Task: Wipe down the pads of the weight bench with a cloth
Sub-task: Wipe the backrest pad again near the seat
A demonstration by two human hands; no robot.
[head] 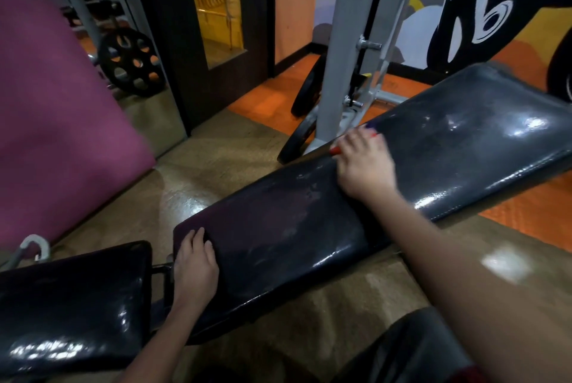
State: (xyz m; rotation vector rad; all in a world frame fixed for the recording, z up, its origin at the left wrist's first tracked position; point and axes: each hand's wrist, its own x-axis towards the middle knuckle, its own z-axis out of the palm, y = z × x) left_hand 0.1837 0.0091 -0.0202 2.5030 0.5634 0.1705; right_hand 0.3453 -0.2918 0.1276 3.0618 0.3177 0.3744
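The long black back pad point(294, 227) of the weight bench runs from the lower middle up to the right, shiny and streaked. A separate black seat pad point(74, 299) lies at the lower left. My left hand point(195, 262) rests flat on the near left end of the back pad, fingers together, holding nothing. My right hand point(365, 162) presses on the far edge of the back pad near its middle. It covers a cloth point(335, 150), of which only red and dark blue bits show at my fingertips.
A grey metal rack upright point(343, 42) with weight plates point(297, 141) at its foot stands just behind the bench. A pink mat point(55, 110) leans at the left beside a mirror showing a black plate point(130, 65). Tan and orange floor surrounds the bench.
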